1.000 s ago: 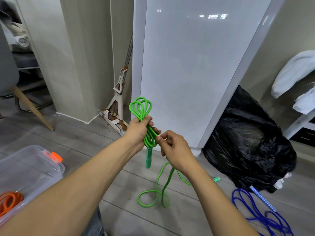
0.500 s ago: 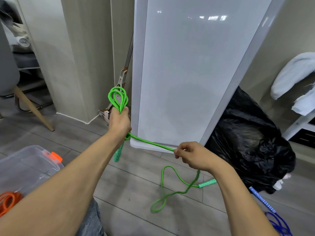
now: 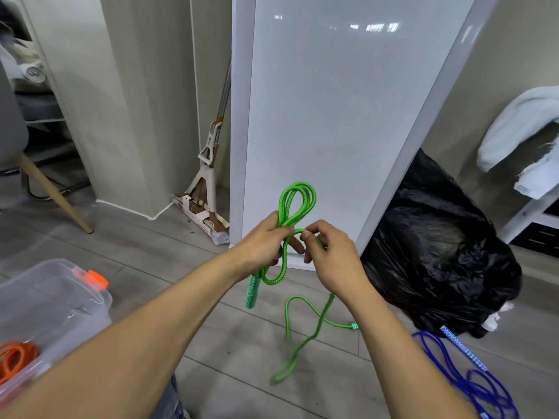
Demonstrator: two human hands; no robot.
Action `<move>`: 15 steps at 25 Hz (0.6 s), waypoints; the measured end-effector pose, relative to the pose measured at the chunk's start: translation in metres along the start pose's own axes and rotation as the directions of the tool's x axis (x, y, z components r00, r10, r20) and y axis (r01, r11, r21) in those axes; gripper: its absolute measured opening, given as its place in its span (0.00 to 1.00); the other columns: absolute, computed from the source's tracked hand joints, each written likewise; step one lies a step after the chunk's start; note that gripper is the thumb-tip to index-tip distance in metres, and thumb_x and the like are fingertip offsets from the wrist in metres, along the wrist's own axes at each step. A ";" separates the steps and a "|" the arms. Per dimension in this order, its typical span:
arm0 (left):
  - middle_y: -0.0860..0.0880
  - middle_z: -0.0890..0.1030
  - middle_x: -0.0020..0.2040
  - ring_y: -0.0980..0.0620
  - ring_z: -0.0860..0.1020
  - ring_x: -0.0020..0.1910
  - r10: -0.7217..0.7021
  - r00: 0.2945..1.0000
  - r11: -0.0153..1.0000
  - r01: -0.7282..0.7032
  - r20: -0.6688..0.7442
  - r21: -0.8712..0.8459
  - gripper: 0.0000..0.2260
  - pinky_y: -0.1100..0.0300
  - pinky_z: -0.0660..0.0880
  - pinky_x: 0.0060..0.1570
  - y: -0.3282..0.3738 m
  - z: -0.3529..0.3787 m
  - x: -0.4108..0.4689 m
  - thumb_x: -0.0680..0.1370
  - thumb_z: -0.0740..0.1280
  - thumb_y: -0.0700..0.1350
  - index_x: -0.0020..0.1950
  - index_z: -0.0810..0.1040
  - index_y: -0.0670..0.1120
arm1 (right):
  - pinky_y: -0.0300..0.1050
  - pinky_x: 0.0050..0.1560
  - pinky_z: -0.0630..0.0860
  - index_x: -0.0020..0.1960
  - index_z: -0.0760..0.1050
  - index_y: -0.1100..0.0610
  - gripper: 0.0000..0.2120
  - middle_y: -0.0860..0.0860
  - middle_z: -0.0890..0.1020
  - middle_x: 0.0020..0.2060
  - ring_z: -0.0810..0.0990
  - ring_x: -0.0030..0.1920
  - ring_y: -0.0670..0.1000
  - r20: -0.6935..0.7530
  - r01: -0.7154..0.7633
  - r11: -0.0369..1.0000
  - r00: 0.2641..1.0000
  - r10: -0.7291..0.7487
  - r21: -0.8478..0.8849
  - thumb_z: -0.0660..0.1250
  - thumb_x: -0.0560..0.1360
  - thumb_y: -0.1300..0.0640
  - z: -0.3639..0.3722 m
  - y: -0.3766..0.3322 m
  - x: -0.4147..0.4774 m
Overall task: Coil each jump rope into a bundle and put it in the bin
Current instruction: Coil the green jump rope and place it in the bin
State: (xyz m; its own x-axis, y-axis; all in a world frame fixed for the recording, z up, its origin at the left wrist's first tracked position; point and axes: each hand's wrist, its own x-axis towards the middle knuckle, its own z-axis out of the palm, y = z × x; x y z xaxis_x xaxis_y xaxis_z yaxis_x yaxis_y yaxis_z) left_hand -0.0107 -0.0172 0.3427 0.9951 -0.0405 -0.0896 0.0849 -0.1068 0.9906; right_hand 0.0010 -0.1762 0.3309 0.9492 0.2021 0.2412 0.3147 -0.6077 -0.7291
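In the head view, a green jump rope (image 3: 298, 201) is held up at the centre. Its loops are gripped in the curled fingers of the left hand (image 3: 260, 246) and stand up above the fist, and one handle hangs below it. A strand is pinched between thumb and forefinger of the right hand (image 3: 332, 258), just beside the left. The remaining rope trails onto the floor. A clear bin (image 3: 54, 297) with an orange rope (image 3: 15, 358) inside is seen near left; a blue rope (image 3: 472, 385) lies near right.

green rope (image 3: 298, 204) half-coiled, clear bin (image 3: 54, 300) left
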 end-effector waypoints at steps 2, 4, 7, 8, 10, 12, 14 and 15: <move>0.48 0.77 0.34 0.54 0.63 0.24 0.006 0.999 1.000 -0.007 0.053 0.024 0.04 0.63 0.60 0.25 -0.002 -0.001 0.000 0.82 0.59 0.41 0.51 0.73 0.45 | 0.47 0.38 0.74 0.44 0.75 0.47 0.08 0.45 0.83 0.30 0.75 0.31 0.45 -0.036 -0.010 1.000 0.999 0.010 -0.002 0.62 0.81 0.49 0.000 0.001 0.000; 0.50 0.74 0.34 0.54 0.63 0.26 0.022 0.996 0.989 -0.034 0.083 0.142 0.07 0.64 0.61 0.24 -0.005 -0.005 0.000 0.83 0.60 0.43 0.49 0.76 0.45 | 0.46 0.38 0.74 0.44 0.75 0.47 0.08 0.45 0.82 0.30 0.76 0.32 0.47 -0.048 -0.010 0.999 0.999 0.009 -0.031 0.63 0.81 0.48 0.000 0.002 0.001; 0.52 0.76 0.35 0.53 0.66 0.28 -0.019 0.990 0.958 -0.022 0.140 0.285 0.08 0.65 0.63 0.25 -0.008 -0.010 -0.001 0.83 0.61 0.46 0.49 0.78 0.44 | 0.48 0.41 0.75 0.46 0.76 0.48 0.08 0.46 0.82 0.31 0.78 0.37 0.50 -0.047 -0.010 0.995 0.999 0.005 -0.096 0.63 0.81 0.47 0.003 0.003 -0.002; 0.51 0.76 0.35 0.53 0.69 0.29 -0.041 0.984 0.964 -0.007 0.175 0.266 0.08 0.65 0.65 0.26 -0.009 -0.011 -0.002 0.83 0.61 0.45 0.49 0.77 0.44 | 0.49 0.41 0.76 0.46 0.76 0.48 0.08 0.47 0.82 0.31 0.79 0.38 0.51 -0.050 -0.014 0.995 0.999 0.009 -0.103 0.63 0.81 0.46 0.004 0.003 -0.002; 0.49 0.76 0.35 0.50 0.77 0.33 -0.064 0.964 0.989 0.026 0.257 0.147 0.07 0.61 0.72 0.31 -0.010 -0.014 -0.002 0.83 0.61 0.43 0.48 0.74 0.43 | 0.49 0.40 0.76 0.46 0.77 0.48 0.10 0.47 0.81 0.32 0.79 0.39 0.52 -0.061 -0.038 0.995 0.998 0.033 -0.092 0.64 0.80 0.44 0.003 0.003 -0.002; 0.48 0.75 0.36 0.48 0.79 0.34 -0.044 0.968 0.999 0.049 0.246 -0.011 0.04 0.55 0.77 0.36 -0.011 -0.018 0.002 0.83 0.60 0.39 0.50 0.72 0.41 | 0.49 0.39 0.74 0.43 0.78 0.50 0.14 0.49 0.80 0.31 0.78 0.37 0.52 -0.066 -0.060 0.996 0.996 0.056 -0.065 0.65 0.79 0.41 0.002 0.002 0.000; 0.48 0.72 0.35 0.52 0.72 0.27 -0.045 0.996 0.991 0.055 0.082 -0.125 0.04 0.58 0.74 0.30 -0.011 -0.020 0.008 0.83 0.59 0.37 0.49 0.72 0.42 | 0.48 0.38 0.74 0.40 0.78 0.52 0.17 0.50 0.79 0.28 0.77 0.33 0.51 -0.016 -0.079 0.996 0.997 0.079 -0.026 0.65 0.79 0.41 0.002 0.000 0.001; 0.48 0.71 0.34 0.54 0.68 0.24 -0.062 0.998 0.985 0.056 -0.032 -0.162 0.05 0.62 0.70 0.26 -0.011 -0.022 0.012 0.83 0.59 0.37 0.49 0.72 0.43 | 0.47 0.36 0.73 0.40 0.77 0.53 0.17 0.49 0.78 0.26 0.76 0.30 0.49 0.035 -0.093 0.996 0.995 0.093 0.007 0.65 0.80 0.42 0.002 -0.001 0.000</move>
State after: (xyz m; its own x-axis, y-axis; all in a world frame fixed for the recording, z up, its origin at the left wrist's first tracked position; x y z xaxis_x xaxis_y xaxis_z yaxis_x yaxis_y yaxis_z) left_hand 0.0010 0.0049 0.3333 0.9891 -0.0021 -0.1471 0.1470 0.0536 0.9877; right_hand 0.0011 -0.1742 0.3306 0.9737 0.1716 0.1496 0.2247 -0.6186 -0.7529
